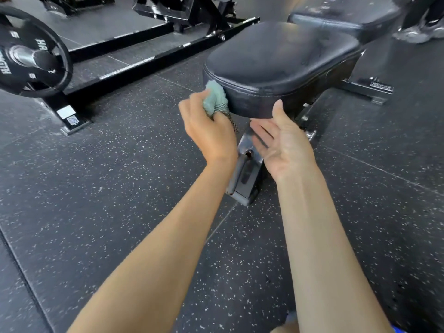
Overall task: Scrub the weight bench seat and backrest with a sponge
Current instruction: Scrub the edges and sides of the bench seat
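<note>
Now, sponge: green, pressed against the front-left corner of the seat.
Left hand: fingers curled round the sponge.
Right hand: spread, palm up, just below the seat's front edge.
Backrest: beyond the seat.

Seat top open from above, floor to its left free as far as the rail and plate; under the front edge the post blocks the middle, left hand with sponge and right hand crowd either side; backrest close behind.
</note>
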The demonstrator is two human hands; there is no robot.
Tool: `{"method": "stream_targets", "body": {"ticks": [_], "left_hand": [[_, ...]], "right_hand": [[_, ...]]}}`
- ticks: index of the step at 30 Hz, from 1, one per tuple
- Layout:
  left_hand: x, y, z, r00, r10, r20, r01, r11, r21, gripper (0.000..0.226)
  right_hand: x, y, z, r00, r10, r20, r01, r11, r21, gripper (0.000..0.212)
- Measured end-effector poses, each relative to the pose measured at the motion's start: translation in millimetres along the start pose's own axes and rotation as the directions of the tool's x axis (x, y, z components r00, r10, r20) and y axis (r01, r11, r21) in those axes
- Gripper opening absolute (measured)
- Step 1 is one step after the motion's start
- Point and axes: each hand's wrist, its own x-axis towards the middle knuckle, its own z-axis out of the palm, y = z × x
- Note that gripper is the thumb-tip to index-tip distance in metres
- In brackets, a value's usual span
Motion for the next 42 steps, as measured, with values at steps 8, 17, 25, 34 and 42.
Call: {"method": "stream_targets", "body": {"ticks": [8,17,25,34,42], "left_hand": [[6.0,-1.3,-3.4,0.993,0.075,0.086,-0.07,0.996,-0.061,0.03],[28.9,-3.0,-2.9,0.993,-0.053,0.106,0.048,0.998,0.051,0.033],[34.1,-18.0,-8.3,0.988,-0.073,0.139,0.082,0.995,-0.063,0.035],[63.3,-10.2,10.2,0.968,-0.179,0.175,0.185,0.982,-0.023,0.039],[-2.5,-1.1,-10.3,0.977,0.138,0.164,-0.124,0.988,-0.091,0.042]], "right_hand": [[2.7,1.5,0.7,1.0,0.003,0.002,-0.003,0.999,0.045,0.023],[8.6,1.9,-5.3,1.0,-0.006,0.011,0.006,1.0,0.0,0.026],[7.1,9.1,4.3,0.996,-0.059,-0.068,0.062,0.997,0.04,0.023],[10.0,-0.9,-7.8,1.0,-0.007,-0.014,0.006,0.996,-0.087,0.024],[13.2,3.7,-1.9,0.999,0.005,-0.038,-0.005,1.0,-0.006,0.029]]}}
